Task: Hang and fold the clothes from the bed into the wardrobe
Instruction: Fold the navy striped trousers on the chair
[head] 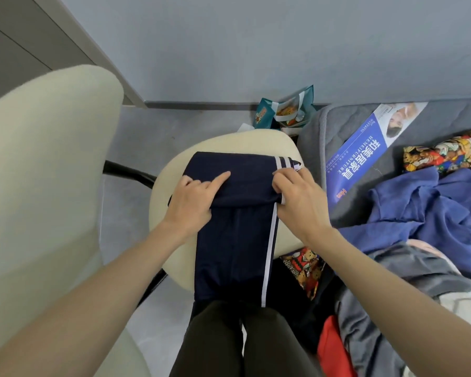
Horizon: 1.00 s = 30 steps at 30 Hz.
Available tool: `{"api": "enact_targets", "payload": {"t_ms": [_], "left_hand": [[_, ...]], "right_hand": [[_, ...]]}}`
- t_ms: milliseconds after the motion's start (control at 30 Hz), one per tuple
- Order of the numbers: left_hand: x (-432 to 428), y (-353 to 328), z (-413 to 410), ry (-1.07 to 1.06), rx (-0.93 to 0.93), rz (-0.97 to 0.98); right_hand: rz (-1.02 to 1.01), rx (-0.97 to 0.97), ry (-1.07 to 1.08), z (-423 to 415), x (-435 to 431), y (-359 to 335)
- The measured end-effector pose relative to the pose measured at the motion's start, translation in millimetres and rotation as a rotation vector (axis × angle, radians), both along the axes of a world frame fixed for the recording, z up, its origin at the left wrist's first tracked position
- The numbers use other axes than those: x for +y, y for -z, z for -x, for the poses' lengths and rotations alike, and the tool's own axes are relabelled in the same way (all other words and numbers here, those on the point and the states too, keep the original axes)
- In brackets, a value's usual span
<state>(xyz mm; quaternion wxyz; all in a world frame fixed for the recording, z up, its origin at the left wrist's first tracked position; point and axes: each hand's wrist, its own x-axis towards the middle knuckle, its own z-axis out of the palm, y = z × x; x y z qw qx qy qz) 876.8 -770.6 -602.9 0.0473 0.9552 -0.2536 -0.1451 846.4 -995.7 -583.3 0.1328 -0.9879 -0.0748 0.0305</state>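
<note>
- Where the view runs off to the right, the bed (337, 126) shows a bare grey mattress with a pile of clothes on it: a blue garment (419, 213), a grey garment (408, 268) and a red garment (332, 346) lower down.
- The cream chair back (44, 159) fills the left side. Its round cream seat (229, 142) stands just beside the bed.
- The navy trousers (234, 240), with white stripes down one side, lie lengthwise across the seat. Their near end hangs over the front edge towards the person's legs, and the far end is folded back over itself.
- A blue printed label (365, 153) lies slantwise on the mattress, with a bright patterned cloth (446, 151) near it.
- The left hand (193, 202) grips the left edge of the fold, its forefinger laid straight on top.
- The right hand (297, 197) pinches the striped right edge of the fold, fingers curled.
- A teal bag (283, 110) sits on the floor by the wall, beyond the seat.
</note>
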Motion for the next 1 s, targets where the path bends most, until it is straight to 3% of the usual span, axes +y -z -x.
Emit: {"api": "enact_targets", "payload": {"t_ms": [233, 333, 400, 467, 533, 633, 700, 833, 1000], "left_hand": [[31, 26, 74, -0.069, 0.193, 0.02], [39, 34, 90, 0.001, 0.331, -0.061], [43, 38, 97, -0.027, 0.307, -0.072], [42, 42, 101, -0.255, 0.215, 0.136], [35, 44, 95, -0.613, 0.192, 0.393], [22, 51, 71, -1.022, 0.436, 0.562], [15, 60, 60, -1.135, 0.561, 0.596], [8, 82, 56, -1.239, 0.593, 0.664], [-3, 94, 68, -1.313, 0.602, 0.707]], "right_hand": [[-0.117, 0.157, 0.125, 89, 29, 19], [-0.055, 0.334, 0.097, 120, 33, 28], [-0.117, 0.427, 0.138, 134, 33, 37], [-0.309, 0.358, 0.362, 140, 36, 43], [-0.47, 0.273, 0.646, 134, 41, 46], [-0.707, 0.368, 0.882, 116, 45, 55], [-0.788, 0.416, 0.957, 104, 50, 62], [-0.777, 0.443, 1.155, 88, 60, 79], [-0.783, 0.426, 1.152, 81, 67, 94]]}}
